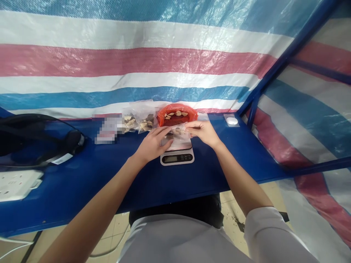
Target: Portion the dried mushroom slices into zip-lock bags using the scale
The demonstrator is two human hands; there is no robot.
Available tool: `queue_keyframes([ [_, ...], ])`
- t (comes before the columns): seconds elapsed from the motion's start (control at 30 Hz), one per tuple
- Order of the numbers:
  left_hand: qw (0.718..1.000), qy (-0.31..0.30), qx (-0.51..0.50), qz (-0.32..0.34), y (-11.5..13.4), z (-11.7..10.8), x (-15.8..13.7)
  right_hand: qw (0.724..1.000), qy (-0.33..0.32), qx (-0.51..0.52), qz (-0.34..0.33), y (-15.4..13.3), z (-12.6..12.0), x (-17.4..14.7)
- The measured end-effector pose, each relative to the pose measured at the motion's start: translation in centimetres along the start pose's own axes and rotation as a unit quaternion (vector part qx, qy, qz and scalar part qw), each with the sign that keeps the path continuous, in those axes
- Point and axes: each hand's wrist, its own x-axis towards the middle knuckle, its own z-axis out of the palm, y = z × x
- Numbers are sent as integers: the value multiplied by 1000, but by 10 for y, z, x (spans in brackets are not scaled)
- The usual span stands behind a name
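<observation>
A clear plastic bag (179, 134) with pale and brown dried pieces in it lies over a white kitchen scale (164, 161) with a small display and several buttons. My left hand (153, 145) grips the bag's left side, its fingers above and its thumb nearer me. At the upper right corner, my right hand (203, 132) pinches the same bag between thumb and fingers. Just behind the scale sits an open red plastic bag (178, 119), with several pale dried slices inside near its far rim. The scale's platform is mostly hidden.
Filled clear bags (145, 122) of dried slices lie to the left, beside a blurred packet (106, 133). A white oval object (231, 121) lies at the right on the blue table (109, 182). Black headgear (74, 140) and a power strip (19, 184) occupy the left end. Striped sheeting (137, 62) rises behind.
</observation>
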Motion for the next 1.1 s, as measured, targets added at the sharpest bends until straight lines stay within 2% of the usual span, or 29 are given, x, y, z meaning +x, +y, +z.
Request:
queue_keyframes([
  [0.1, 999, -3, -28, -14, 3, 1, 13, 999, -21, -24, -44, -16, 6, 6],
  [0.23, 993, -43, -79, -73, 3, 3, 27, 993, -58, -57, -87, -31, 14, 14],
  [0.3, 989, -44, -105, -91, 3, 4, 31, 989, -68, -74, -105, -35, 19, 18],
  [0.53, 983, 39, -163, -80, 3, 2, 35, 984, -70, -104, -128, -38, 32, 27],
  [0.7, 978, 98, -159, -93, -6, 7, 32, 986, -69, -48, -145, -40, 28, 32],
  [0.9, 959, 147, -188, -156, -6, 7, 28, 995, -16, 2, -98, -22, 7, 48],
  [1.0, 950, 158, -197, -183, -5, 4, 24, 994, -19, -61, -91, -7, 2, 61],
  [1.1, 948, 162, -201, -187, -7, 3, 19, 979, -42, -173, -100, 4, 7, 75],
])
